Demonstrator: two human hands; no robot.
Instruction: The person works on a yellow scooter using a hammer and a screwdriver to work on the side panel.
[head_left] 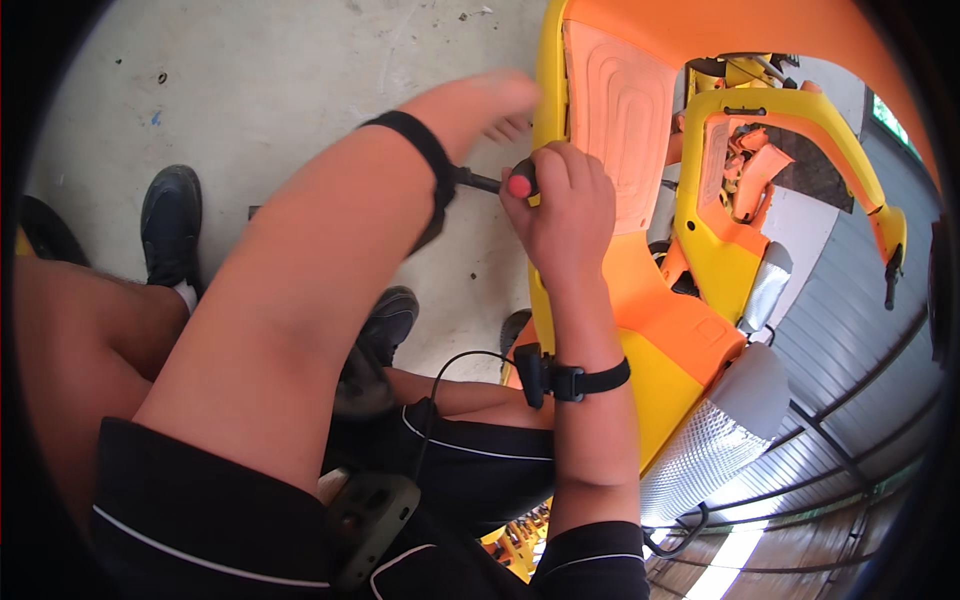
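Note:
My right hand (570,215) is wrapped round a black-handled tool (520,181) with a round red end, close beside the yellow edge of an orange and yellow scooter-like vehicle (640,270). The tool's working end is hidden. Above it, my left hand (490,105) reaches toward the same yellow edge; motion smears it, and I cannot tell whether it touches the edge or holds anything. A black strap (412,135) circles my left wrist, with a dark rod (478,180) showing beside it. Another black strap (600,378) with a small device sits on my right wrist.
A second orange and yellow vehicle (735,210) stands to the right, with loose orange parts (755,180). A silver, quilted-looking cover (710,450) lies on the nearer vehicle's seat end. Another person's leg and dark shoe (172,225) are on the concrete floor (250,100) at left.

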